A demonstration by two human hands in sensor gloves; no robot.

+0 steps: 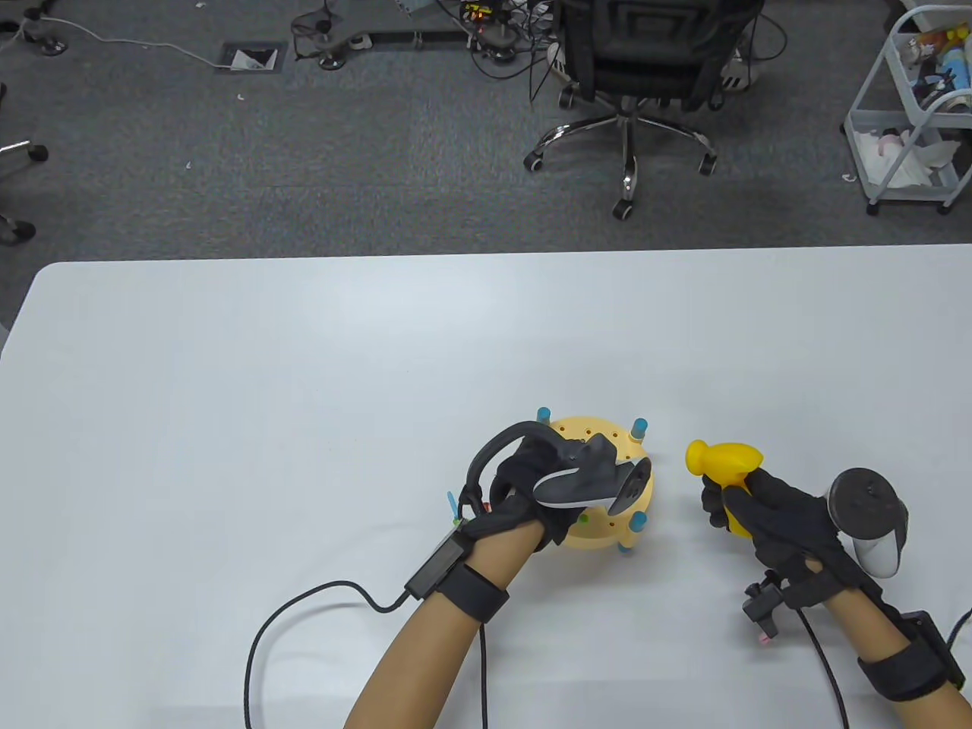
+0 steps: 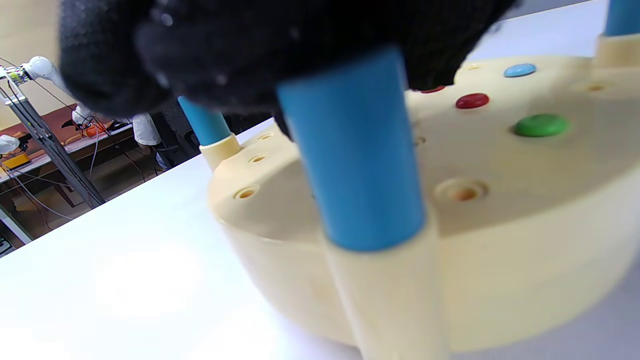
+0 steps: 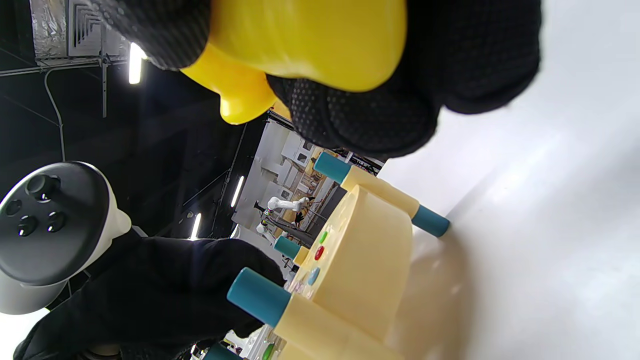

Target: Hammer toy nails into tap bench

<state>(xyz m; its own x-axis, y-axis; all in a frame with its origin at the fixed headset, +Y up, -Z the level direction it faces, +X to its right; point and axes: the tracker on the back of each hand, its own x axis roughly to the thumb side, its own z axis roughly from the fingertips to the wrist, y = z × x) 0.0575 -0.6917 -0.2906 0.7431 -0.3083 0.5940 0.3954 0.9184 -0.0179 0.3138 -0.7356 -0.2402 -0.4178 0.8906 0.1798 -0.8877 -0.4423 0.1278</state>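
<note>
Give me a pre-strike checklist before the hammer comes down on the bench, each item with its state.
1. Yellow hammer gripped by the right hand: ok.
2. Tap bench steadied by the left hand resting on it: ok.
3. Bench standing flat on the table: ok.
4. Hammer lined up over the bench: not ok, it is off to the bench's right.
5. A nail standing proud to hit: cannot tell; the green nail, red nail and blue nail look seated low.
6. Left fingers clear of the strike spot: cannot tell.

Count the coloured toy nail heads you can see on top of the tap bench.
3 clear in the left wrist view: green nail, red nail, blue nail. A further red edge shows beside the left hand, which may hide more.
</note>
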